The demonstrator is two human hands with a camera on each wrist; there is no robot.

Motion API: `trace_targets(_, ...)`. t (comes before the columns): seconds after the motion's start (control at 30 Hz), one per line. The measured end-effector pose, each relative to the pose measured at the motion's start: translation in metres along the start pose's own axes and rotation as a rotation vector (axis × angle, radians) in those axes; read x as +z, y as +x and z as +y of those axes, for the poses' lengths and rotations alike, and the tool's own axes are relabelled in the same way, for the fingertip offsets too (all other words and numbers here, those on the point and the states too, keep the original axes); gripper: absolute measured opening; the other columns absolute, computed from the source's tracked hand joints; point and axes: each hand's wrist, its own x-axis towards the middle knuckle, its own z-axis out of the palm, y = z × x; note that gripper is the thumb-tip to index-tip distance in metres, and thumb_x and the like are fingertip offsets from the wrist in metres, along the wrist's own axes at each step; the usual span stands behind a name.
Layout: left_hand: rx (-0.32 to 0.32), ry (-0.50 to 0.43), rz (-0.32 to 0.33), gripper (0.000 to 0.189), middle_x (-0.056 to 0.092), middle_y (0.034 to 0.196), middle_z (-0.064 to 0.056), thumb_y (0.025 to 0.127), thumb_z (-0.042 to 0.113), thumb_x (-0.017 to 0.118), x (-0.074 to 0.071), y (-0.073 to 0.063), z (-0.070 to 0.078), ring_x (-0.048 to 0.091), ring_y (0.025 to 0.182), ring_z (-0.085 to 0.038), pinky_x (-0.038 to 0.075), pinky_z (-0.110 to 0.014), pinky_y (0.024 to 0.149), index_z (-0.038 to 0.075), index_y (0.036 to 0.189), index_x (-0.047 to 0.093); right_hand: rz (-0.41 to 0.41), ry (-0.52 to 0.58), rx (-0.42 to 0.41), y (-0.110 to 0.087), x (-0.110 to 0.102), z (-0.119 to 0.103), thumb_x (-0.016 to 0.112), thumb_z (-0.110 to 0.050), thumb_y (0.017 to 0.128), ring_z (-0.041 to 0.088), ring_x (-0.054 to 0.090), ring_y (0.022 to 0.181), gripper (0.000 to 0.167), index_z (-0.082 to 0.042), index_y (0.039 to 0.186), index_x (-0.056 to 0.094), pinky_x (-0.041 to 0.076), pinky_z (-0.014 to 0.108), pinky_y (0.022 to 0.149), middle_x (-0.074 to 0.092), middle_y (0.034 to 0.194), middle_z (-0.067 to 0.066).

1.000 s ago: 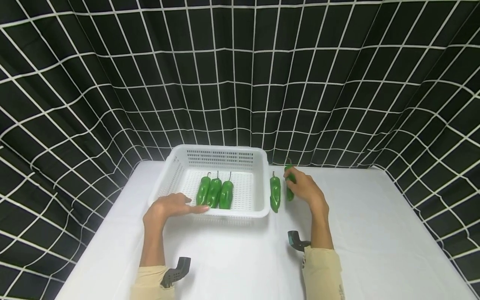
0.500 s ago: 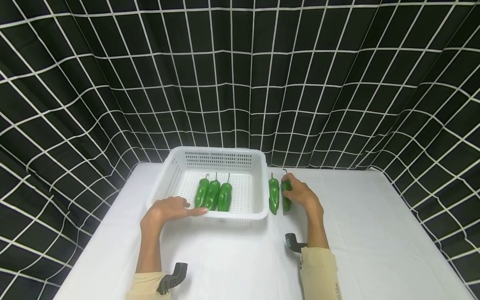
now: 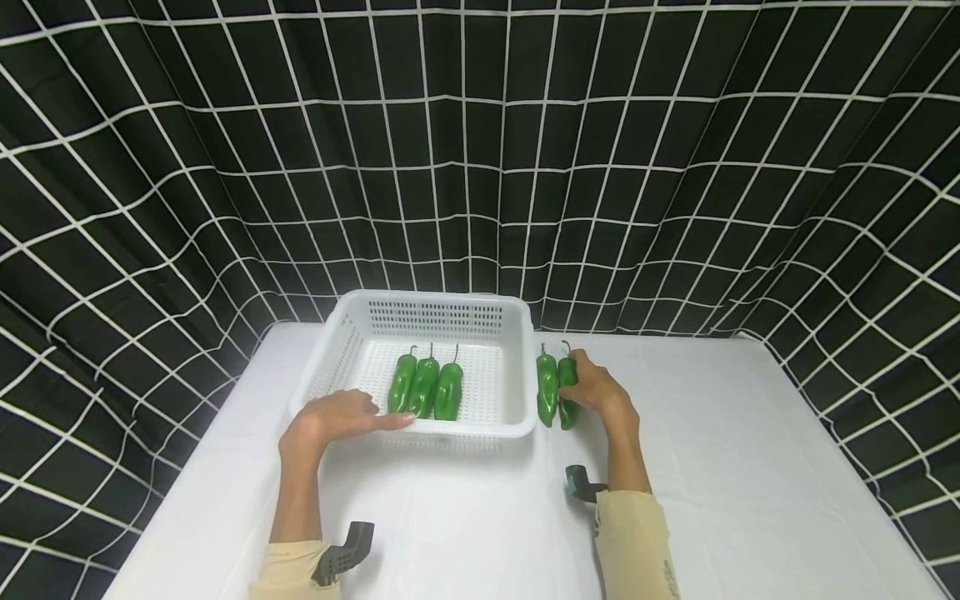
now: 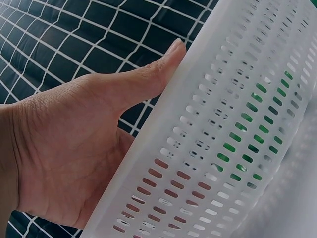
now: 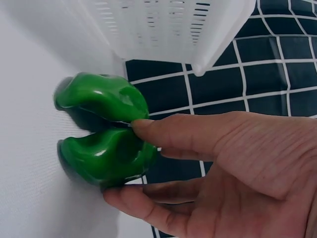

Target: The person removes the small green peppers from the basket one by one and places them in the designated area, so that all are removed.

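In the head view, my left hand (image 3: 341, 414) holds the front left corner of a white perforated plastic basket (image 3: 517, 429). Its thumb lies along the front rim; through the slots in the left wrist view its fingers show behind the wall. Three green chili peppers (image 3: 424, 387) lie side by side inside, stems pointing away. To the basket's right, a long green chili pepper (image 3: 547, 390) lies on the table. Close beside it is another green chili pepper (image 3: 568, 414), pinched by my right hand (image 3: 597, 387). The right wrist view shows the thumb (image 5: 171, 130) between these two peppers and fingers on the far side.
A white cloth covers the table (image 3: 735, 467). Behind it and at both sides hangs a black curtain (image 3: 480, 142) with a white grid. A dark camera mount (image 3: 345, 554) sits on the left wrist, and another camera mount (image 3: 583, 483) on the right.
My right hand has brought its pepper closer to the body and leftward, beside the other loose pepper. My left hand stays at the basket corner, and the peppers inside have not moved.
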Motion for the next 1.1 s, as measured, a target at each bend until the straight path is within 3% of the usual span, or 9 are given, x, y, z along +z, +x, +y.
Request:
trace_targets(0.1,0.002,-0.004,0.003,0.084,0.076,0.100,-0.008,0.083,0.083,0.061,0.000,0.001,0.001,0.065,0.086,-0.023,0.055,-0.043,0.077,0.006,0.114,0.076,-0.002,0.002,-0.003,0.000,-0.001,0.001,0.073,-0.023,0.095,0.055,0.052,0.136,0.084,-0.002,0.162,0.027,0.042,0.073,0.113,0.051,0.150,0.038)
trace_targets(0.53,0.002,0.007,0.000,0.089,0.077,0.108,-0.010,0.083,0.083,0.060,0.000,0.001,0.000,0.066,0.089,-0.023,0.058,-0.049,0.085,0.004,0.121,0.074,-0.007,0.012,-0.005,-0.001,0.001,0.002,0.073,-0.027,0.096,0.057,0.051,0.137,0.084,-0.003,0.162,0.027,0.042,0.073,0.112,0.050,0.150,0.039)
trace_targets(0.73,0.006,0.015,-0.001,0.093,0.076,0.120,-0.015,0.083,0.083,0.060,-0.001,0.000,0.000,0.070,0.099,-0.028,0.058,-0.055,0.091,0.002,0.128,0.071,-0.003,0.006,-0.002,0.000,0.001,-0.001,0.062,-0.034,0.104,0.058,0.048,0.141,0.077,-0.003,0.163,0.025,0.041,0.073,0.113,0.046,0.153,0.039)
trace_targets(0.87,0.001,0.014,-0.004,0.095,0.075,0.126,-0.017,0.083,0.084,0.060,-0.001,0.000,-0.001,0.071,0.105,-0.031,0.057,-0.058,0.095,0.002,0.130,0.070,0.010,0.003,0.014,0.002,0.006,-0.004,0.056,-0.045,0.106,0.058,0.048,0.141,0.082,-0.003,0.164,0.018,0.043,0.072,0.113,0.045,0.153,0.040)
trace_targets(0.97,0.000,0.014,-0.002,0.096,0.074,0.127,-0.018,0.083,0.084,0.060,0.000,0.000,-0.001,0.071,0.106,-0.032,0.056,-0.060,0.095,0.001,0.131,0.069,0.031,-0.011,0.028,0.003,0.012,-0.010,0.056,-0.051,0.104,0.059,0.052,0.136,0.089,-0.005,0.166,0.011,0.048,0.069,0.109,0.044,0.152,0.043)
trace_targets(1.1,-0.005,0.002,0.001,0.094,0.076,0.122,-0.015,0.083,0.084,0.060,0.001,0.002,-0.001,0.071,0.101,-0.029,0.057,-0.056,0.091,0.002,0.128,0.071,0.061,-0.053,0.038,0.004,0.020,-0.017,0.066,-0.047,0.098,0.061,0.057,0.125,0.099,-0.007,0.167,0.006,0.057,0.063,0.094,0.045,0.145,0.047)
